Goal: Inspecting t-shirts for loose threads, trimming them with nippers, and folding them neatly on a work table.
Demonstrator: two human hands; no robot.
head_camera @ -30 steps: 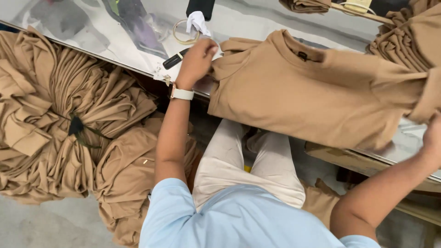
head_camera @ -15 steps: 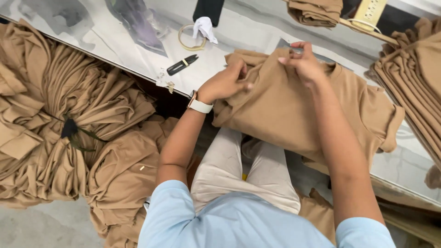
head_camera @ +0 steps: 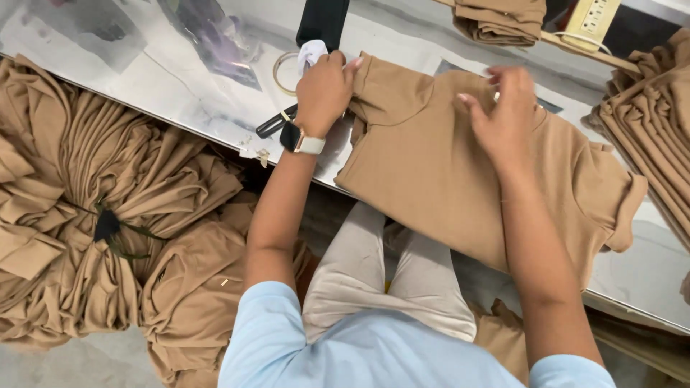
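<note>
A tan T-shirt (head_camera: 431, 172) lies on the shiny metal table (head_camera: 165, 79), its lower part hanging over the near edge. My left hand (head_camera: 325, 92), a watch on its wrist, grips the shirt's left shoulder and sleeve. My right hand (head_camera: 507, 115) rests on the shirt near the collar, fingers bent and pinching the fabric. The shirt's right sleeve (head_camera: 618, 208) sticks out to the right.
Bundles of tan shirts (head_camera: 93, 215) tied with a dark strap lie on the floor at left. A stack of folded tan shirts (head_camera: 647, 122) sits at right, another pile (head_camera: 499, 18) at top. A dark marker (head_camera: 277, 123), a tape ring (head_camera: 282, 72) and a white cloth (head_camera: 310, 52) lie beside my left hand.
The shirt was pulled in and folded narrower. My right hand moved from the far right edge to the collar area. My left hand shifted up onto the left shoulder.
</note>
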